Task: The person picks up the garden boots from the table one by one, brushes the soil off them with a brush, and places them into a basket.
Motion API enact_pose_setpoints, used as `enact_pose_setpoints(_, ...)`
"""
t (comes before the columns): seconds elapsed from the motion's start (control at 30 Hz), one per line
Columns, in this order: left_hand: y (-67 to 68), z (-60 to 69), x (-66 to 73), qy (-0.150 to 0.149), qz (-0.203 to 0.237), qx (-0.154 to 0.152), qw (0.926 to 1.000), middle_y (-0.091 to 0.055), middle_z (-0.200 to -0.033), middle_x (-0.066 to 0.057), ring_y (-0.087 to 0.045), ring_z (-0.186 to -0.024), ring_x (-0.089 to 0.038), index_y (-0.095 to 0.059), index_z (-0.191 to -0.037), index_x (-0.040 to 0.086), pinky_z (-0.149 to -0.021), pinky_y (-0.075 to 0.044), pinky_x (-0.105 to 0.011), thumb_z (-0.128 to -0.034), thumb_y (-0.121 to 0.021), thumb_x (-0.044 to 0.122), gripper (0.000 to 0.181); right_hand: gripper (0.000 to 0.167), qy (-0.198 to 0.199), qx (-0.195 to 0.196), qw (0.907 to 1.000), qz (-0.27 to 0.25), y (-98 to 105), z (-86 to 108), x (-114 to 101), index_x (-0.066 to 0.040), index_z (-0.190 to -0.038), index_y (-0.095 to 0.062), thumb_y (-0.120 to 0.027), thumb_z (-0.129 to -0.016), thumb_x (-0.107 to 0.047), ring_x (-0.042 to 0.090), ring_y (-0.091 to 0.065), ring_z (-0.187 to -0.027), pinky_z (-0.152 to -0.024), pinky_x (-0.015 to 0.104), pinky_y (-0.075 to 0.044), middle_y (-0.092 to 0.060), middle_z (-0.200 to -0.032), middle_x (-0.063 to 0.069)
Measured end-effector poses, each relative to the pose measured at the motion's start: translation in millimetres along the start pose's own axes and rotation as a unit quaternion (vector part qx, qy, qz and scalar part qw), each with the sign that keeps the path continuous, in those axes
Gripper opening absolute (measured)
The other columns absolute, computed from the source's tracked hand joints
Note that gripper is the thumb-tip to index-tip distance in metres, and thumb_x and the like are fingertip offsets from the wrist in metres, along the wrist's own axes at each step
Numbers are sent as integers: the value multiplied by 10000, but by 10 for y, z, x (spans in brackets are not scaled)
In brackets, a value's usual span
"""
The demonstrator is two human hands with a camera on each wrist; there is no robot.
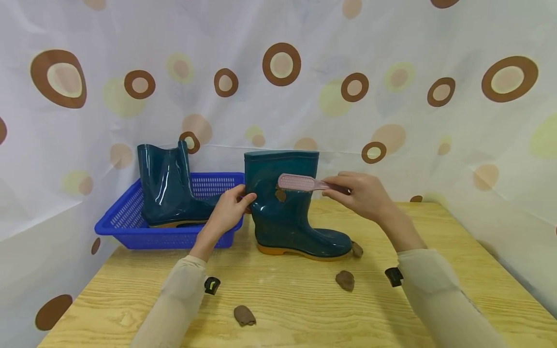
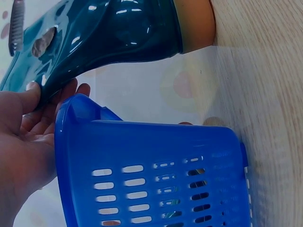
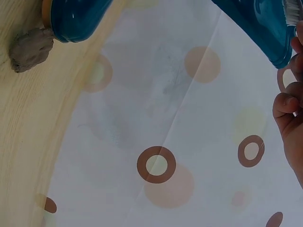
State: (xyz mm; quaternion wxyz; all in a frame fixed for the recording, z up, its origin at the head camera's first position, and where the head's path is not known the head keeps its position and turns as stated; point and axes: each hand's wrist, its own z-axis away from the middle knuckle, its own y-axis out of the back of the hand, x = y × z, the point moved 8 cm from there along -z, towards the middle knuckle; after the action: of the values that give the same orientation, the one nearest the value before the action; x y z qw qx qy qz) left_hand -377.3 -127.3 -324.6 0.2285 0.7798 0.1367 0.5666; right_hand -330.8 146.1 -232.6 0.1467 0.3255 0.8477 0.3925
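Observation:
A dark green rubber boot (image 1: pixel 283 222) with an orange sole stands upright on the table, toe to the right. My left hand (image 1: pixel 228 210) pinches the back of its shaft, thumb on the near side and fingers behind. In my right hand (image 1: pixel 363 195) is a pink brush (image 1: pixel 298 182), gripped by the handle, its head against or just before the shaft. Below the brush head a brown mud-like lump (image 1: pixel 280 195) sticks to the boot; the left wrist view also shows this lump (image 2: pixel 44 42). White bristles (image 3: pixel 292 12) appear at the right wrist view's edge.
A blue slotted basket (image 1: pixel 165 239) stands at the left, holding a second green boot (image 1: pixel 163 188). Brown lumps lie on the wooden table: one at the toe (image 1: pixel 357 249), another lump (image 1: pixel 345 280) nearer, a third lump (image 1: pixel 244 315) near the front. A dotted curtain (image 1: pixel 326 121) hangs behind.

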Motion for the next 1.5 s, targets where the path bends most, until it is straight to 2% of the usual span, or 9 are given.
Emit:
enact_pose_setpoints(0.2,-3,13,-26,33,29,10,10000,-670,-1175,-118,-692,-970,-252,-591,-1249,111,-908,-571,-432,-1046,-492,351,330,263,5,-51,10000,79,-59,-76,-51,-135,-1111,-756,-748,-886,-271,78,-542,-634,-587,290,-486,-672,-810,-20)
enact_pose_setpoints(0.47,-12,26,-37,7,35,8,10000,-682,-1146,-114,-699,-944,-238,-602,-1211,117,-890,-575,-429,-1046,-496,354,308,247,-51,-105,9999,-3,-163,-78,-60,-118,-1101,-756,-743,-892,-249,74,-515,-610,-564,269,-447,-649,-792,-13)
enact_pose_setpoints(1.0,-13,27,-25,20,67,-7,10000,-674,-1160,-113,-689,-977,-248,-598,-1218,119,-903,-573,-431,-1048,-495,347,302,268,-502,-588,9970,-60,-290,-11,-42,-125,-1125,-752,-706,-926,-299,103,-515,-640,-590,278,-444,-676,-846,8)
enact_pose_setpoints(1.5,2,10,-3,-38,3,-10,10000,-673,-1159,-114,-695,-985,-257,-596,-1214,115,-912,-569,-445,-1045,-496,358,313,282,-419,-677,9968,-115,-358,86,-75,-134,-1139,-750,-708,-921,-308,79,-481,-616,-563,255,-416,-650,-810,-19)
